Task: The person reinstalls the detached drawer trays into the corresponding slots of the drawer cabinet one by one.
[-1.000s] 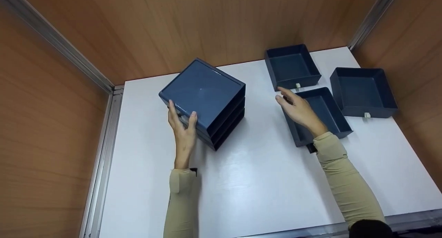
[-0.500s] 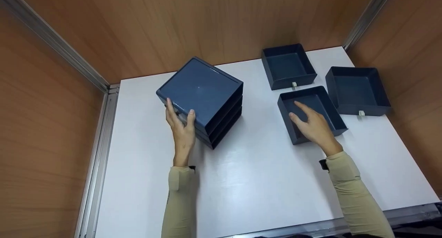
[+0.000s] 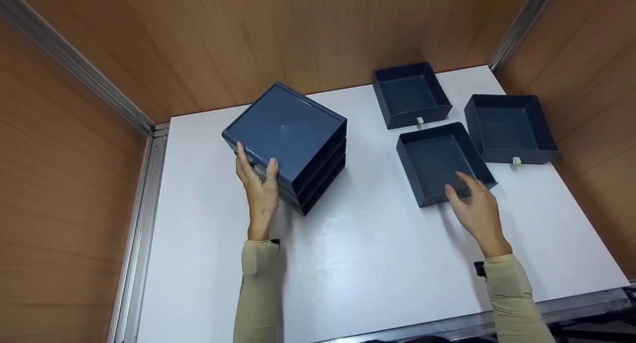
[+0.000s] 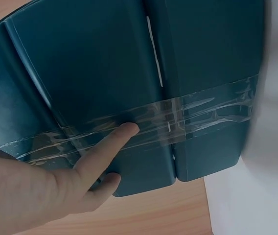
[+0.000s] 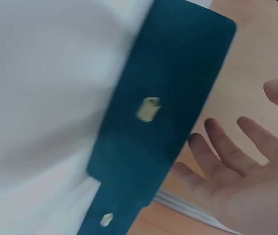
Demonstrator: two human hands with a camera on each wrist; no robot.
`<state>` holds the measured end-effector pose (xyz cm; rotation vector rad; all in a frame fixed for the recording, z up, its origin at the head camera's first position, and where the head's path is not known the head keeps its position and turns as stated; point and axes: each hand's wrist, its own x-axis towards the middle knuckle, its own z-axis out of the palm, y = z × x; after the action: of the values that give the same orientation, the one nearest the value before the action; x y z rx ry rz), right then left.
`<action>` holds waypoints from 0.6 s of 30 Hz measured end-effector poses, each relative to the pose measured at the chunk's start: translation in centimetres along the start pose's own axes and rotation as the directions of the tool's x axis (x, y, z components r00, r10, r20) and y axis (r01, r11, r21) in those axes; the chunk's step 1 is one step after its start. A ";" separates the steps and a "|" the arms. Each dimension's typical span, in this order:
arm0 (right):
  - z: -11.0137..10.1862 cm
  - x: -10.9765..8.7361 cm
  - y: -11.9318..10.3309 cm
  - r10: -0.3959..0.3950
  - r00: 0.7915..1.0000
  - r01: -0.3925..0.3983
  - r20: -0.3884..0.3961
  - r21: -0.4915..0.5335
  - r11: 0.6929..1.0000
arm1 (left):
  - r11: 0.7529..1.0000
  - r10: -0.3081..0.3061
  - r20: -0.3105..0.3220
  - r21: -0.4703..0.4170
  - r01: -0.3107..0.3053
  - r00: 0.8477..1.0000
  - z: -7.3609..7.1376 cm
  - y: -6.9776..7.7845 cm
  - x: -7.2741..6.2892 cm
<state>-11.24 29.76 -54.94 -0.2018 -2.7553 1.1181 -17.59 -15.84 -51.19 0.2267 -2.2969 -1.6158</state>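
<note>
A dark blue drawer cabinet (image 3: 285, 129) stands turned at an angle on the left half of the table, its several stacked slots facing right. My left hand (image 3: 261, 196) rests against its near-left side, thumb by the top edge and fingers extended. Clear tape (image 4: 207, 115) crosses that side under the fingers in the left wrist view. My right hand (image 3: 479, 214) hovers at the front edge of the nearest loose drawer (image 3: 432, 156), fingers loosely bent and holding nothing. The right wrist view shows those fingers spread beside a drawer front (image 5: 173, 63) with a pale knob (image 5: 149, 108).
Another drawer (image 3: 410, 92) lies behind, near the back wall (image 3: 308, 35), and a third (image 3: 509, 129) is at the right. Both have small pale knobs. Wooden walls enclose the white table (image 3: 357, 263) at left, back and right.
My right hand has drawn back toward the front right, from the nearest drawer's far-left corner to its front edge. The left hand and the cabinet keep their places.
</note>
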 end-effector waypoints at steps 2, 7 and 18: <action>0.1 -0.7 0.5 0.004 0.999 -0.004 -0.052 -0.008 1.000 | 1.000 -0.002 -0.001 0.001 0.002 1.000 0.0 0.0 0.0; 0.8 -1.7 1.5 0.021 0.997 -0.024 -0.081 -0.040 0.999 | 1.000 0.003 -0.007 0.005 -0.003 1.000 0.0 0.1 0.0; 1.9 -1.6 3.2 0.031 0.999 -0.034 -0.026 -0.105 0.994 | 1.000 0.000 -0.009 -0.007 0.000 1.000 0.1 0.2 -0.1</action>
<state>-9.89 30.45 -58.73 -0.2725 -2.8015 0.9709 -17.48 -15.67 -51.07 0.2326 -2.2839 -1.6193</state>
